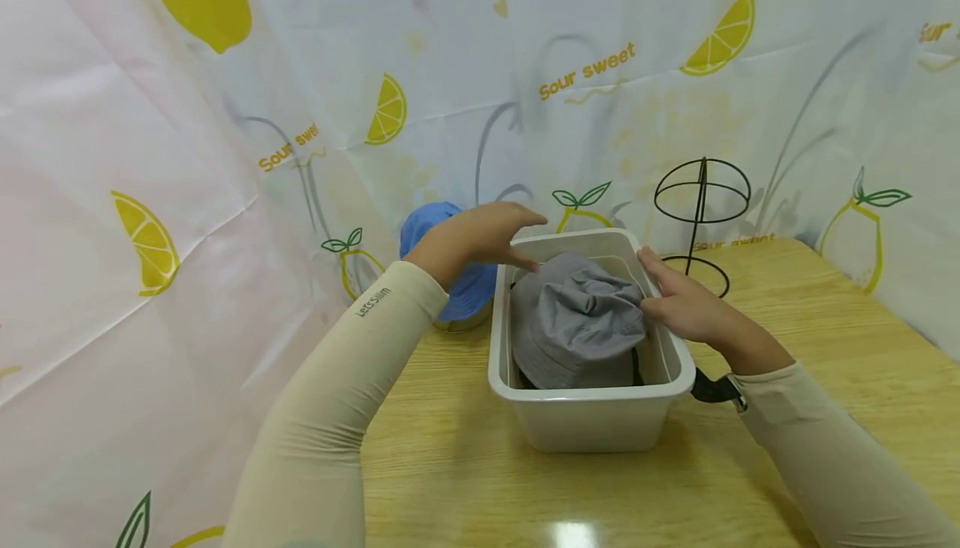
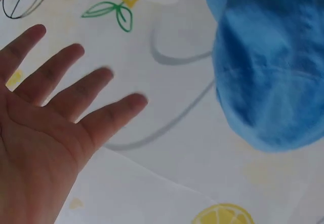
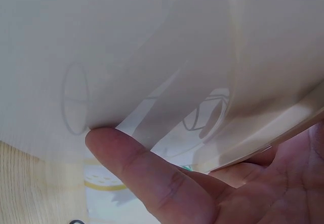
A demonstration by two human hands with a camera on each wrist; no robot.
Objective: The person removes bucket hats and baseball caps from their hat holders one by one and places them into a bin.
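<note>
A white plastic bin [image 1: 596,423] stands on the table with a grey bucket hat [image 1: 577,323] lying crumpled inside it. My right hand [image 1: 686,306] grips the bin's right rim. In the right wrist view, a finger [image 3: 147,176] of that hand lies against the bin's smooth wall. My left hand [image 1: 483,235] is raised by the bin's far left corner, holding nothing. Its spread fingers [image 2: 114,113] show in the left wrist view. Behind the left hand, a blue hat [image 1: 468,285] sits on a stand, partly hidden by that hand.
A black wire hat stand [image 1: 701,206] rises bare at the back right of the wood-grain table [image 1: 810,323]. A lemon-print curtain [image 1: 450,31] hangs close behind and along the left. Something dark lies under the grey hat in the bin.
</note>
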